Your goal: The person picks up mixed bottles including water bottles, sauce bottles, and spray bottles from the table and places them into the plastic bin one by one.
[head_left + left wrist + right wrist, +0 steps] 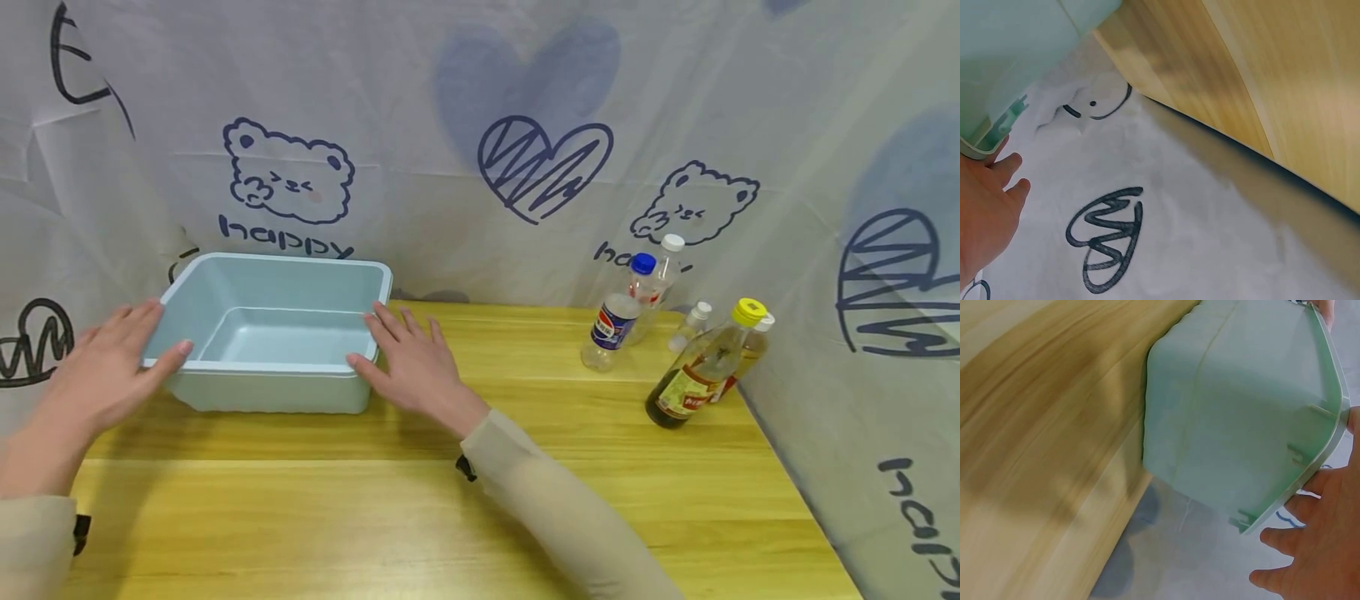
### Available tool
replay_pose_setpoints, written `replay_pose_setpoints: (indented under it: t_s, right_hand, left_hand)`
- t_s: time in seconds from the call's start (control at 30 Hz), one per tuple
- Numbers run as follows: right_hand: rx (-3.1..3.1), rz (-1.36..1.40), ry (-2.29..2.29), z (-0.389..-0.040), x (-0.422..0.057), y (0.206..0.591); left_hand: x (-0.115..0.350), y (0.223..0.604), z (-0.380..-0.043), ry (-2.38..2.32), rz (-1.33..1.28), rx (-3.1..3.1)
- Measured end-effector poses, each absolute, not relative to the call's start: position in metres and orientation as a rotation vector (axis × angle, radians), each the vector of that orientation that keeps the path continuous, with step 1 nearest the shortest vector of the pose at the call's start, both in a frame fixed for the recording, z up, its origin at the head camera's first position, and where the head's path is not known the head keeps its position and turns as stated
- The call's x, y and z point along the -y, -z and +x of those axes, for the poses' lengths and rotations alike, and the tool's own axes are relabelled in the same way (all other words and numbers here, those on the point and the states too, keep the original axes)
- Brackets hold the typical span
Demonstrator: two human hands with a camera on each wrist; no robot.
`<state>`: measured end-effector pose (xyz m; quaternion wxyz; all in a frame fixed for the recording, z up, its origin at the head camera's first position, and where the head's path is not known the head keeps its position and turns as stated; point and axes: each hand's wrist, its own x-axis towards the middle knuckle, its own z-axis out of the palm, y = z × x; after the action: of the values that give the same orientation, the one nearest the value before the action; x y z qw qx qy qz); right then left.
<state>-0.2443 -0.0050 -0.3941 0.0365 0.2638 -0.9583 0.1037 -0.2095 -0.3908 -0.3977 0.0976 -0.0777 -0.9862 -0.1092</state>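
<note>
A pale blue-green plastic bin (270,390) stands on the wooden table at the left, near the hanging cloth. My left hand (105,367) rests on its left rim, fingers straight and the thumb lying over the near corner. On the opposite side, my right hand (412,358) touches the right rim with fingers spread and the thumb near the front corner. The right wrist view shows the bin's outer wall (1229,419) and the right hand (1329,519) along its lip. In the left wrist view, the left hand (988,215) is beside the rim, its fingertips partly hidden.
At the table's (300,517) back right stand several bottles: a cola bottle (611,327) with a label, a blue-capped bottle (642,265), a small white-capped bottle (690,325) and a yellow-capped sauce bottle (690,379). A printed cloth (420,100) hangs behind and at both sides.
</note>
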Motion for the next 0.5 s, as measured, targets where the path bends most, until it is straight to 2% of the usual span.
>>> replay_pose_setpoints:
  t_s: [0.5]
  right_hand:
    - [2.942, 0.834, -0.344, -0.236, -0.036, 0.395]
  left_hand:
    - [0.352, 0.396, -0.202, 0.381, -0.255, 2.902]
